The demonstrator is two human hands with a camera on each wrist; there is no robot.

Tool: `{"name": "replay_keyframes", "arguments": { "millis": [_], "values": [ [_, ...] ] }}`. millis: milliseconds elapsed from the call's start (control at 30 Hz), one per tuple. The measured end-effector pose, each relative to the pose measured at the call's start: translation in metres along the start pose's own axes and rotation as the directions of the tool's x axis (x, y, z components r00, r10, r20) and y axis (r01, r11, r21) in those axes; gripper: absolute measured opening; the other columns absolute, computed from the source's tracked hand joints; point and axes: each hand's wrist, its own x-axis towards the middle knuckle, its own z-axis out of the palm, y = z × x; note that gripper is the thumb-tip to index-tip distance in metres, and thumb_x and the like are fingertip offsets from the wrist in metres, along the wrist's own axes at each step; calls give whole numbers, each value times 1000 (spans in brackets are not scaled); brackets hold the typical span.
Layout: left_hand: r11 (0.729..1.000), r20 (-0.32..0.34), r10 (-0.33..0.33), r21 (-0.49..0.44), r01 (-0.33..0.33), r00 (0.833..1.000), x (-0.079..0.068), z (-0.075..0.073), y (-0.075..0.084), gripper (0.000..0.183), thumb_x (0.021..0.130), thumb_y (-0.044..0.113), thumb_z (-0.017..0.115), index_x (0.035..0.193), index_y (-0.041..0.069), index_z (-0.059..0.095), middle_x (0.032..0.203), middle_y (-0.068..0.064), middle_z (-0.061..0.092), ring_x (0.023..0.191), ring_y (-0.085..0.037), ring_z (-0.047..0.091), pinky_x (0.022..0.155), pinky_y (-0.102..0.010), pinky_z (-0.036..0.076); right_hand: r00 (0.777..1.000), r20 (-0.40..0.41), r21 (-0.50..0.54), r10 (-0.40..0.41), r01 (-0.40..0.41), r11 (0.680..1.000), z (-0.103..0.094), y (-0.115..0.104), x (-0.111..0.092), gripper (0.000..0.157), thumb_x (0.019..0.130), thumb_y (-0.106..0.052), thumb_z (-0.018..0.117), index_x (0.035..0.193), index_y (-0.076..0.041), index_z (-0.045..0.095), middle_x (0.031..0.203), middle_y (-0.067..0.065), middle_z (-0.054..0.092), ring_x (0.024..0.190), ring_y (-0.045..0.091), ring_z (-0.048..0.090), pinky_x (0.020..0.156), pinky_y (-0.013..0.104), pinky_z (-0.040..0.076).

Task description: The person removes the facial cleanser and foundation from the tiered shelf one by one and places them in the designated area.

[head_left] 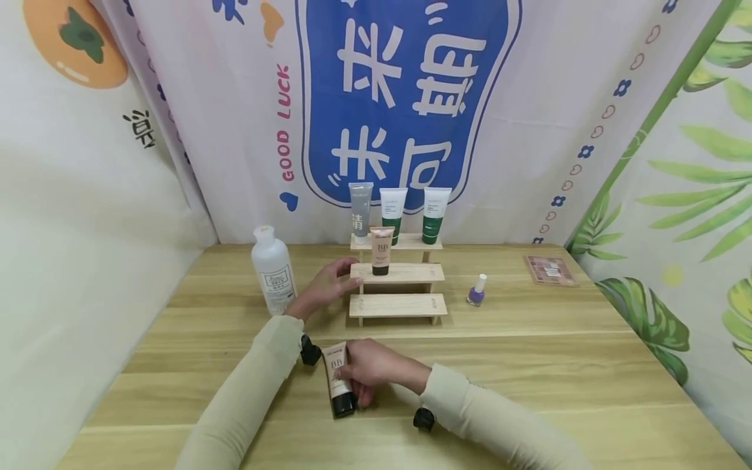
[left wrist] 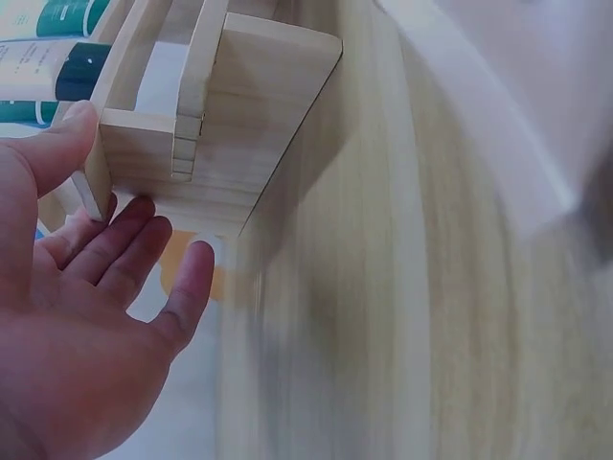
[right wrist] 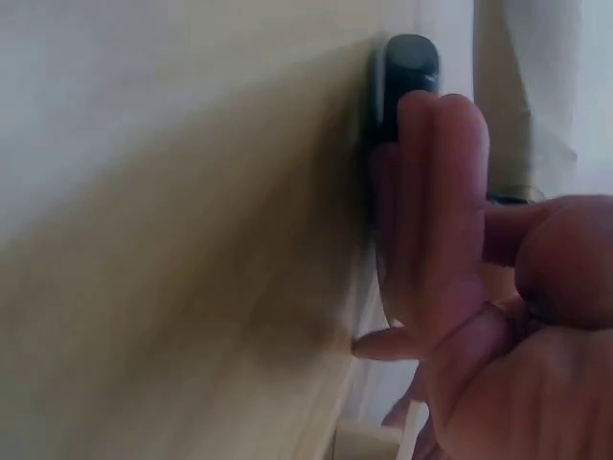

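My right hand (head_left: pixel 371 365) grips a beige BB cream tube (head_left: pixel 336 361) with a black cap low over the table, the thumb across its front. In the right wrist view the fingers (right wrist: pixel 445 192) lie along the tube, and its black cap (right wrist: pixel 412 65) shows past their tips. My left hand (head_left: pixel 329 284) holds the left end of the middle shelf of a three-step wooden display stand (head_left: pixel 405 273). The left wrist view has its thumb and fingers (left wrist: pixel 124 259) on either side of that shelf end. Another BB cream tube (head_left: pixel 382 251) stands cap-down on the middle shelf.
A grey tube (head_left: pixel 360 209) and two white-and-green tubes (head_left: pixel 435 212) stand on the top shelf. Left of the stand is a white bottle (head_left: pixel 273 271). Purple nail polish (head_left: pixel 476 294) and an eyeshadow palette (head_left: pixel 551 270) are to the right. Printed cloth hangs behind the table.
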Motion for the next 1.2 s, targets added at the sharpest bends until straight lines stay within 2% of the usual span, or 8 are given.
{"name": "replay_keyframes", "arguments": {
  "millis": [167,233,367,433,600,800,1033,1200],
  "values": [
    [999,1,-6,-33,6,1000,1,2,-1,64,93,34,67,145,8,42,147,-17,46,136,-35,42,114,-50,33,965,-259,68,-51,70,995,-35,5,3,31,100,-25,56,112,3,59,65,12,65,45,23,62,42,37,55],
    [999,-1,-12,-42,12,1000,2,2,-3,63,92,34,67,145,9,43,147,-15,46,136,-35,42,114,-50,34,869,-484,39,-106,142,989,-58,7,10,33,99,-27,56,118,0,54,73,11,65,52,21,61,45,36,55],
    [999,-10,-8,-50,8,1000,2,2,-6,61,93,32,68,144,7,44,145,-15,48,135,-35,43,114,-51,34,589,-798,-71,-130,122,990,-101,12,31,42,93,-38,64,117,-5,53,97,8,62,79,21,60,63,34,52],
    [999,-6,0,-46,0,1000,2,2,-7,61,93,31,68,143,6,45,144,-15,49,135,-35,43,114,-50,34,543,-835,-49,-85,80,996,-115,14,41,53,88,-44,68,122,-6,52,107,9,61,91,23,60,72,37,51],
    [999,19,7,-33,-7,1000,3,5,-8,62,94,35,66,144,7,44,145,-13,49,135,-33,43,114,-49,34,606,-793,-5,-59,91,996,-124,16,55,48,88,-41,70,120,-8,56,106,9,65,92,24,62,78,40,52],
    [999,11,-8,-45,9,1000,2,8,-4,59,93,33,66,143,9,44,145,-12,49,136,-32,43,114,-49,34,595,-789,-37,-153,204,978,-115,17,50,30,94,-29,67,111,-6,60,96,9,68,82,20,63,70,33,55],
    [998,13,-20,-56,20,1000,-1,10,0,60,94,29,66,145,8,42,148,-13,45,138,-34,40,115,-50,32,877,-458,6,-145,167,986,-83,16,-5,33,90,-20,71,116,-2,58,85,6,67,69,20,65,56,29,57],
    [998,-5,-54,-11,54,999,-3,7,-1,65,94,35,65,147,9,40,150,-14,43,138,-34,40,114,-50,33,969,-222,-34,-113,108,994,-54,21,-24,38,88,-15,73,113,2,51,70,3,64,57,29,66,47,33,56]
  ]
}}
